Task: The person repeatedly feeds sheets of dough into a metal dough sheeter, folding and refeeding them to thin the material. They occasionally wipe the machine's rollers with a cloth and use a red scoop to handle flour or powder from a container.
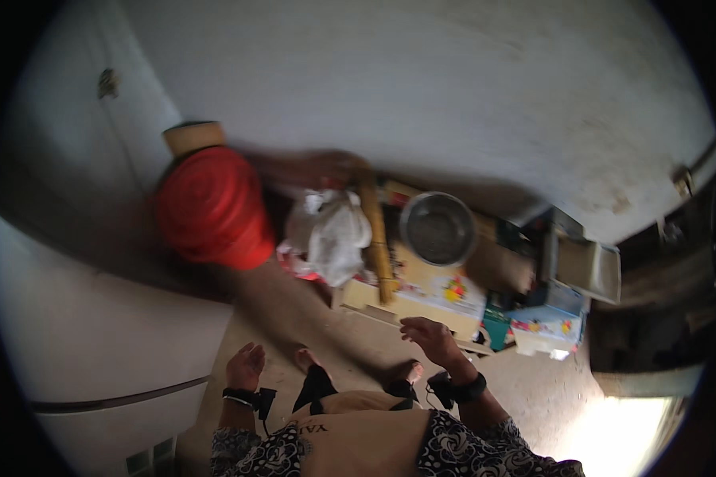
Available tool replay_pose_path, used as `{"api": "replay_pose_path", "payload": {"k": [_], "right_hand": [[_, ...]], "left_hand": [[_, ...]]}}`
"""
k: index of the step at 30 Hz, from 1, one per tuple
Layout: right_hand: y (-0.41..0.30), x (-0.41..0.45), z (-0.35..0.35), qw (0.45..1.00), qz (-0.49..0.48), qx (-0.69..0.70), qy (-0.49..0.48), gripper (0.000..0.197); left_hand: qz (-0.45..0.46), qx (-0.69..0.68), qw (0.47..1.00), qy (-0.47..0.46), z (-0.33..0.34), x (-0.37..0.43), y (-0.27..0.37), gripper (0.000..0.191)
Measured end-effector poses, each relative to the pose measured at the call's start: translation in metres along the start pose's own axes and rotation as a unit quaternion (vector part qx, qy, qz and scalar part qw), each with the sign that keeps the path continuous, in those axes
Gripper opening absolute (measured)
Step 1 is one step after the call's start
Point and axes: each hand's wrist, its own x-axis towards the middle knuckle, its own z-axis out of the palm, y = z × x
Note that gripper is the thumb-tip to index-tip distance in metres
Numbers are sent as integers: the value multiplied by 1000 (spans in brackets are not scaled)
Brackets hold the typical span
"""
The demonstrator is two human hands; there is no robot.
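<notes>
My left hand (246, 366) hangs at the lower left with its fingers loosely curled and nothing in it. It is nearest to a white cabinet-like surface (113, 340), apart from it. My right hand (434, 341) reaches forward, empty, near the front edge of a cardboard box (420, 298) with printed fruit. On that box sits a round metal basin (438, 229). A bundle of yellowish stalks or sticks (377, 238) lies beside the basin. Left of the bundle are crumpled white plastic bags (334, 235). Motion blurs much of the scene.
A large red plastic bucket or tub (212, 208) stands in the left corner, with a tan box (194, 138) behind it. On the right are an opened cardboard box (549, 325) and a shallow pale container (588, 268). A pale wall (423, 89) rises behind. Bright light enters at lower right.
</notes>
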Motion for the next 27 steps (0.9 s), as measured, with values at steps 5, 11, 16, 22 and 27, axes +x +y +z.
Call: {"api": "replay_pose_path", "payload": {"k": [5, 11, 16, 22, 27], "right_hand": [[-39, 55, 101, 995, 59, 20, -74, 28], [-81, 130, 175, 988, 39, -42, -141, 30], [-77, 204, 231, 979, 64, -33, -188, 28], [-43, 306, 310, 967, 68, -55, -239, 28], [-15, 368, 349, 957, 47, -105, -268, 29]], "left_hand": [[43, 21, 999, 3, -40, 38, 87, 32], [29, -48, 998, 7, -53, 131, 143, 22], [12, -66, 995, 73, -37, 200, 178, 26], [3, -22, 991, 134, -46, 261, 236, 44], [-2, -16, 986, 166, -68, 336, 254, 41]]}}
